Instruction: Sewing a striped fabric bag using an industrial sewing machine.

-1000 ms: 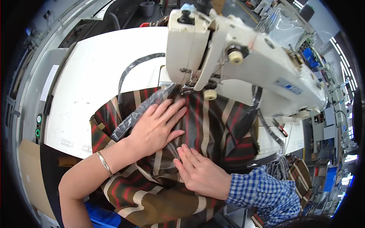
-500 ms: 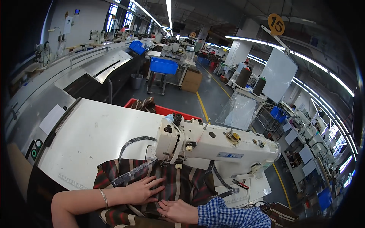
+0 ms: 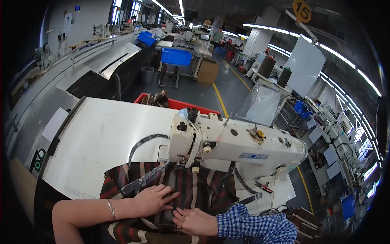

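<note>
A dark striped fabric (image 3: 185, 185) in brown, red and cream lies bunched over the front of a white sewing machine (image 3: 239, 146), its far part under the machine's needle end. My left hand (image 3: 153, 200), with a bracelet on the wrist, rests flat on the fabric, fingers stretched out. Just to its right, my right hand (image 3: 197, 221) has its fingers bent and pressed together on a fold of the cloth, in a blue checked sleeve (image 3: 256, 223). A dark tape-wrapped strip (image 3: 144, 179) runs from near the needle end toward my left hand.
The white tabletop (image 3: 105, 134) spreads left of the machine. Red-handled snips (image 3: 265, 187) lie at its right. More striped cloth (image 3: 306, 223) hangs at the lower right. Behind the table stands a red bin (image 3: 183, 105) holding striped cloth; a blue crate (image 3: 176, 57) sits farther off.
The whole view has shifted slightly as my head moved. My left hand's fingers have drawn a little closer together. Both hands stay on the fabric, near each other.
</note>
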The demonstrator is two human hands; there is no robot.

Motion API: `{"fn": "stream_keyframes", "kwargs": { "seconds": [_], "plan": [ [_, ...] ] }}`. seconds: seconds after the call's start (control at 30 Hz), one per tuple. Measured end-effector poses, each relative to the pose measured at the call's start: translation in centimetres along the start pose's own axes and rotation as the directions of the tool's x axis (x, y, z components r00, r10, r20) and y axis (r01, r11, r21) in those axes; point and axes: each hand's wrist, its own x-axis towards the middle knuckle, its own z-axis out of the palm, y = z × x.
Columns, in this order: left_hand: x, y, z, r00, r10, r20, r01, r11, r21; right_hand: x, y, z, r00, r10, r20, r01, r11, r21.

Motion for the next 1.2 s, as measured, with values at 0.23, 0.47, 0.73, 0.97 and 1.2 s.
{"fn": "stream_keyframes", "kwargs": {
  "seconds": [0.23, 0.47, 0.73, 0.97, 1.2],
  "plan": [
    [0.8, 0.0, -1.1, 1.000, -0.023, 0.007, 0.024, 0.996, -0.091, -0.2, -0.1, -2.2, 0.989, 0.108, 0.103, -0.113, 0.993, 0.042],
    [1.1, -0.2, -2.3, 0.993, -0.003, 0.114, 0.019, 0.991, -0.133, 0.2, -0.5, -2.7, 0.993, 0.094, 0.078, -0.101, 0.991, 0.090],
    [1.1, 0.5, -2.6, 0.986, -0.073, 0.148, 0.104, 0.970, -0.219, -0.3, -0.4, -3.1, 0.987, 0.084, 0.135, -0.099, 0.989, 0.111],
    [1.3, 0.3, -3.0, 0.984, -0.068, 0.167, 0.108, 0.963, -0.245, 0.1, -0.1, -4.3, 0.991, 0.054, 0.124, -0.069, 0.990, 0.124],
    [1.7, 0.2, -2.9, 0.987, -0.064, 0.150, 0.096, 0.971, -0.217, 0.5, 0.9, -2.4, 0.983, 0.021, -0.180, -0.046, 0.990, -0.132]
  ]
}}
